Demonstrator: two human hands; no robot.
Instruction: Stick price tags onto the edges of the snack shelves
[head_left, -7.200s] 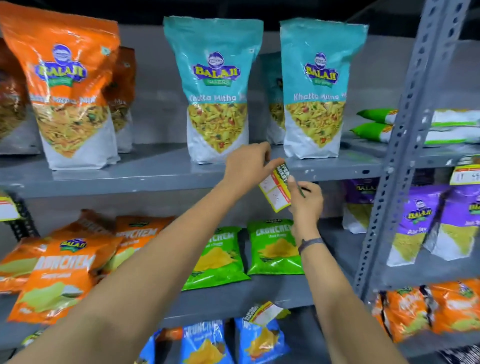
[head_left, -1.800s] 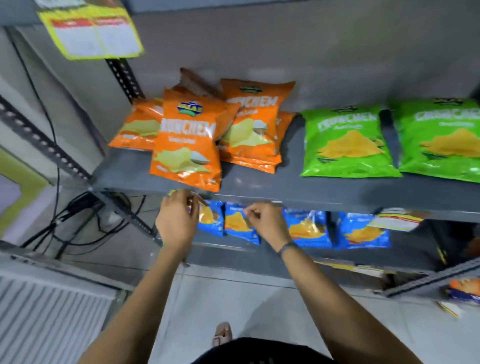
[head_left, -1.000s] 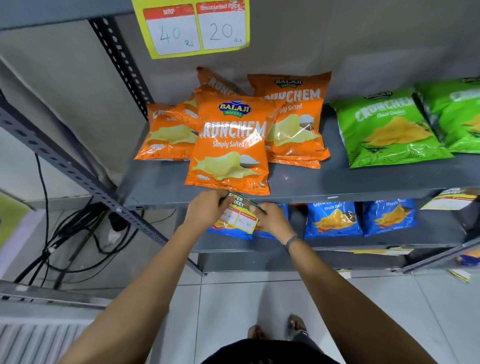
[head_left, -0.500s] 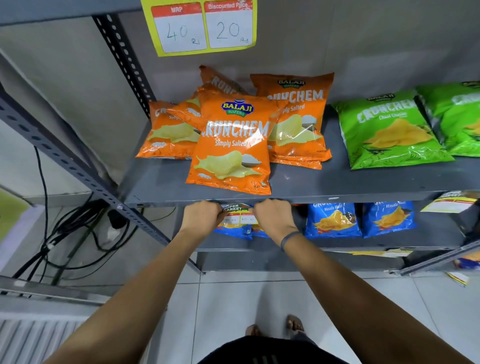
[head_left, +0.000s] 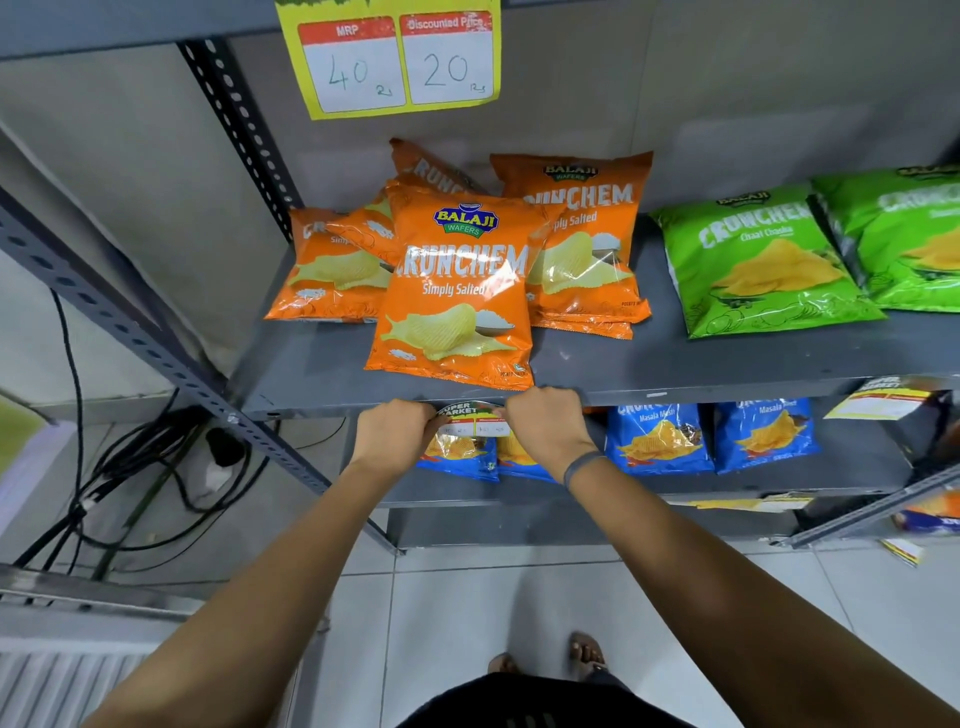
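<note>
A small price tag (head_left: 470, 418) with a "SUPER MARKET" header lies against the front edge of the grey middle shelf (head_left: 675, 382), just below the front orange Crunchem bag (head_left: 454, 291). My left hand (head_left: 392, 434) pinches the tag's left end and my right hand (head_left: 545, 423) pinches its right end. Both hands press up against the shelf edge. The tag's lower corners are partly hidden by my fingers.
A large yellow tag (head_left: 395, 60) reading 40 and 20 hangs from the shelf above. Green Crunchem bags (head_left: 763, 260) lie to the right, blue bags (head_left: 660, 439) on the lower shelf. Another tag (head_left: 878, 402) hangs further right. A slotted upright (head_left: 119, 317) and cables (head_left: 130, 467) stand left.
The view dropped from the upper shelf to the middle one. My hands carried the tag up from below the shelf edge and now hold it flat against that edge.
</note>
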